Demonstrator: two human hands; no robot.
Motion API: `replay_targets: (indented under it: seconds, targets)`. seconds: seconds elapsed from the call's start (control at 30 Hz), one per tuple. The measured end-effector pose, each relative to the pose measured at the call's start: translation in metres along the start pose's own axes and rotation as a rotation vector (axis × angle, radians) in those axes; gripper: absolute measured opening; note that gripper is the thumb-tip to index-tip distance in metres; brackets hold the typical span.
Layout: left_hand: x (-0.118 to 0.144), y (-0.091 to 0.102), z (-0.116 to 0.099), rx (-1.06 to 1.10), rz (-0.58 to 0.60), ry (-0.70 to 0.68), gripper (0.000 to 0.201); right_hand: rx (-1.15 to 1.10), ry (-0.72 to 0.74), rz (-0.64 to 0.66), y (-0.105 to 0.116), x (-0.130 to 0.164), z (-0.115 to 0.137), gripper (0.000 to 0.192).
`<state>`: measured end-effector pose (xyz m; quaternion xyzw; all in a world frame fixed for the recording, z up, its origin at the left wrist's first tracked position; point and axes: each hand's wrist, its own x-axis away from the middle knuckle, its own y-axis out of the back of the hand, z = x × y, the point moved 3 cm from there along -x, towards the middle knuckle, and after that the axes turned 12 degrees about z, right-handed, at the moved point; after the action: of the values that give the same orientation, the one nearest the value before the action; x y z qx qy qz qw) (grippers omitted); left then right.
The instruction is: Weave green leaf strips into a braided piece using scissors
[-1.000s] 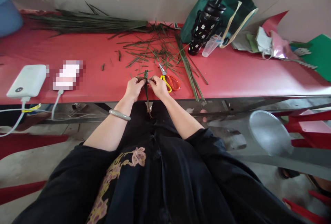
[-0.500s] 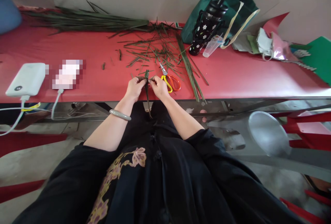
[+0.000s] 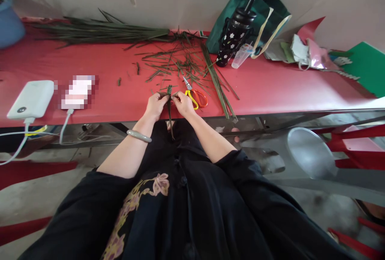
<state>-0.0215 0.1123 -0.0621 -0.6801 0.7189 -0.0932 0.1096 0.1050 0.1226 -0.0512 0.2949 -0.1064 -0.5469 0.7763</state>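
Observation:
Between my two hands, at the near edge of the red table (image 3: 120, 105), is a small woven piece of green leaf strips (image 3: 169, 89). Its braided end points away from me, and long loose ends hang below toward my lap. My left hand (image 3: 156, 104) pinches it from the left, thumb and fingers closed. From the right, my right hand (image 3: 182, 103) pinches at the strips with closed fingertips. Scissors (image 3: 194, 95) with one yellow and one orange handle lie just right of my right hand, blades pointing away.
Leaf scraps (image 3: 177, 61) litter the table beyond my hands. A bundle of long leaves (image 3: 105, 31) lies at the back, more strips (image 3: 218, 81) at right. A flowered bottle (image 3: 236, 31), plastic cup (image 3: 241, 56) and green bag (image 3: 221, 21) stand behind; a white power bank (image 3: 31, 99) sits left.
The camera view has shifted slightly, so the table appears a little lower. Both hands keep their pinch on the woven leaf piece, with only slight finger movement.

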Motion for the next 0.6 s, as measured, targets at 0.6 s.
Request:
replay_targets:
  seconds: [0.6]
  targets:
    - [0.0013,-0.0021,-0.0026,0.019,0.009,0.016,0.018,0.019,-0.033,0.009,0.0006,0.0011,0.0033,0.017]
